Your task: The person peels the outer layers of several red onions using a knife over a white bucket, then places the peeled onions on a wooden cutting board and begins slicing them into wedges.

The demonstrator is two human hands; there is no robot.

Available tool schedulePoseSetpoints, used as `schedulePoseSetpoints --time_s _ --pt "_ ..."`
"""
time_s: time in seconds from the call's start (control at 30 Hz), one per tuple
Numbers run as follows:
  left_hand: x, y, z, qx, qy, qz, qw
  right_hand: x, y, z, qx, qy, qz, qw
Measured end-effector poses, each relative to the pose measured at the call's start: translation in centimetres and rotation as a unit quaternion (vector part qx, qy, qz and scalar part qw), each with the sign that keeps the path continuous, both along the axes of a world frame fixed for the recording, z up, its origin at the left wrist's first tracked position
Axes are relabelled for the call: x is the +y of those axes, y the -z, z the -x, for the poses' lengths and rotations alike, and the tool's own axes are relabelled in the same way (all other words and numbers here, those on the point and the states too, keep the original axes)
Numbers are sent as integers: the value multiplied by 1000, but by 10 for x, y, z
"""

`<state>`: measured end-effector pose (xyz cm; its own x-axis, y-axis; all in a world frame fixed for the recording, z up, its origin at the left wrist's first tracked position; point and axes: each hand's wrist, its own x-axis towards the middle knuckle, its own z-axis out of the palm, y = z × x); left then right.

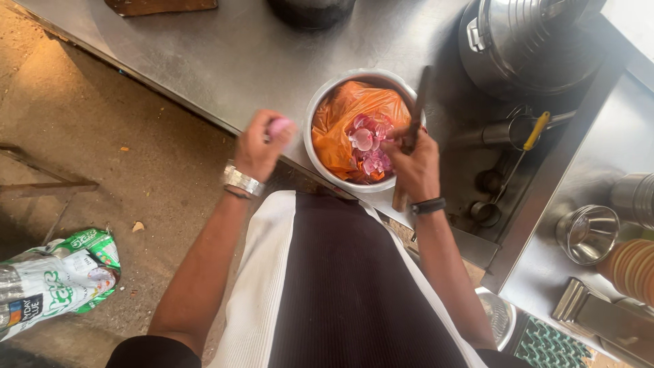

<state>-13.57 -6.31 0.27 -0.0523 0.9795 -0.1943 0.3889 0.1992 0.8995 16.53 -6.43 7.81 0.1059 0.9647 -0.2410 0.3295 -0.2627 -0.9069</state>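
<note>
Pink peeled onion (279, 126): clenched in left hand (257, 146), fingers curled tight round it, held above counter edge just left of round steel bowl (320, 102). Bowl: lined with orange plastic bag (340, 123), holding pink onion pieces (368, 146). Right hand (412, 163): fisted round dark wooden-handled knife (417, 109), over bowl's right rim.

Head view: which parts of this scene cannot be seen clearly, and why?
- Pink item in the left hand: mostly wrapped by the fingers and motion-blurred; its kind is unclear.
- Knife in the right hand: the blade is dark and blurred against the steel bowl.
- Under the pink peels: hidden by the orange bag.
- Large steel pot: cut off by the top edge.
</note>
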Motion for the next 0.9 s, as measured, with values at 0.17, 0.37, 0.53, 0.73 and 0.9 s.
schedulePoseSetpoints --time_s 0.17,0.37,0.53,0.73,0.9 --pt "25 39 52 166 -28 57 984 0 -7 -3 79 15 84 993" --pt "73 84 75 267 -9 -10 964 -3 -10 8 6 33 79 996" --pt "118 98 80 301 -37 -35 952 -9 -5 9 12 60 49 997" --pt "141 105 70 274 -62 -5 960 -20 7 7 49 123 65 989" --pt "136 96 48 263 -96 -48 959 -19 20 4 27 132 45 990"
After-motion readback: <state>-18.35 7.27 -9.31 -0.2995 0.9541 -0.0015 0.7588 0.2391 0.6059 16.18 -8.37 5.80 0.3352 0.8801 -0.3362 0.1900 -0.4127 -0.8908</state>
